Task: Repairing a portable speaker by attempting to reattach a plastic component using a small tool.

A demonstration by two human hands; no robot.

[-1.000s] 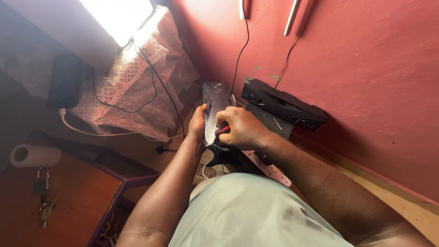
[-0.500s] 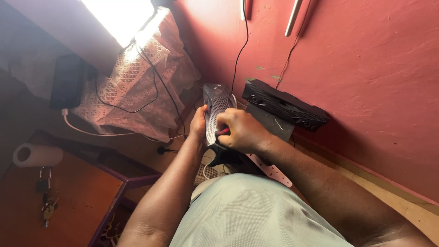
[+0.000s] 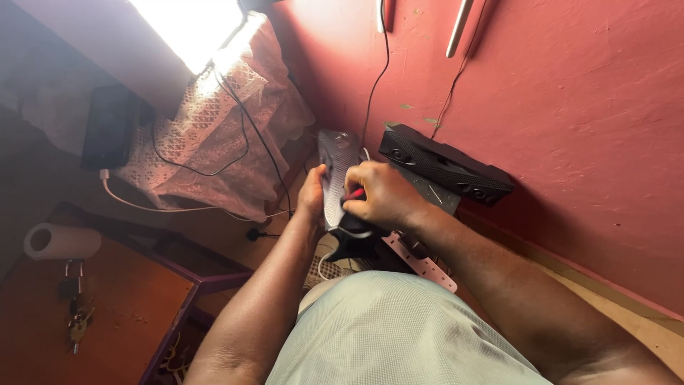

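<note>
I've got the left hand bracing the grey speaker, right hand fingers closed round a red-handled tool; steady pressure likely next.

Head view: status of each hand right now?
Left hand: closed on the edge of the upright grey perforated speaker panel, steadying it.
Right hand: closed around a red-handled tool held against the panel; tip hidden.

Home rm: lace curtain, keys.
</note>
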